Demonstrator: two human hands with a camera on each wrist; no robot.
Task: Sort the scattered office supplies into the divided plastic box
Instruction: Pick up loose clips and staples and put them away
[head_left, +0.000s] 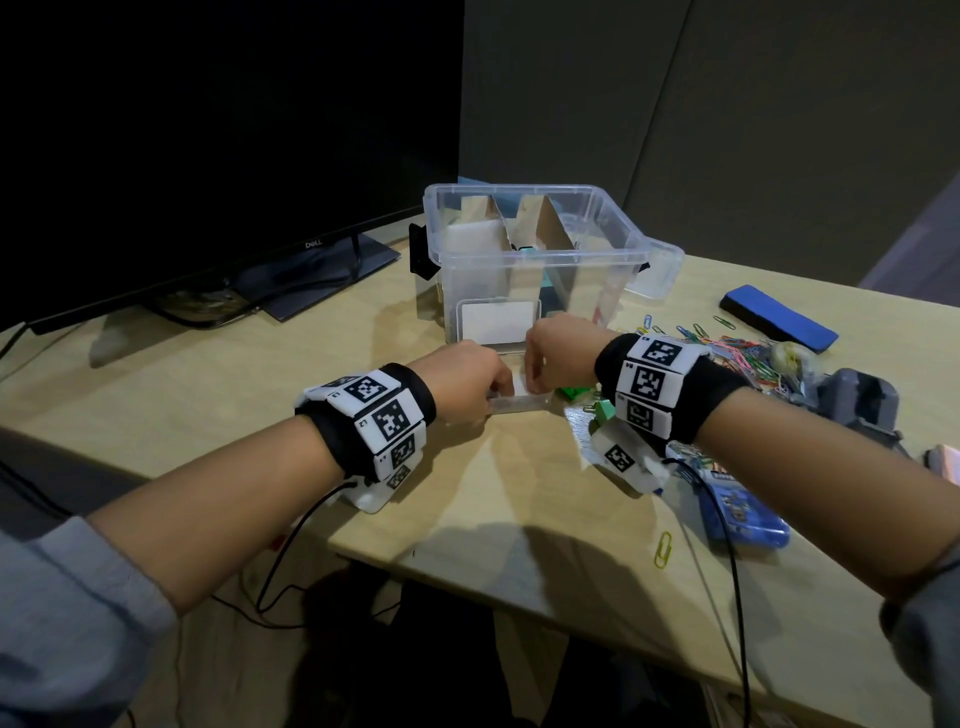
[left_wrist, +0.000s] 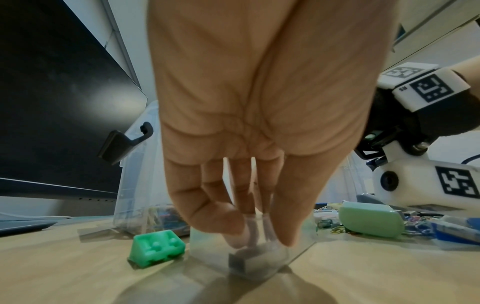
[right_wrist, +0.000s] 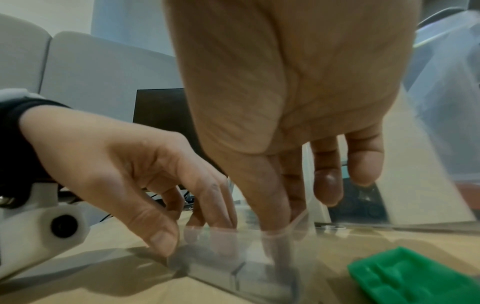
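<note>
Our left hand (head_left: 470, 376) and right hand (head_left: 558, 358) both pinch a small clear case (head_left: 519, 402); fumbling could spill its staples.

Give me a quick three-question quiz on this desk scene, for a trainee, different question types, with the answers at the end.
1. True or false: the left hand and the right hand both touch the small clear case.
2. The green plastic piece lies: A) inside the divided box; B) on the table beside the small clear case; C) in the left hand.
3. Fill in: the pile of coloured paper clips lies to the person's ___ of the divided box.

Key: 1 true; 2 B; 3 right.
</note>
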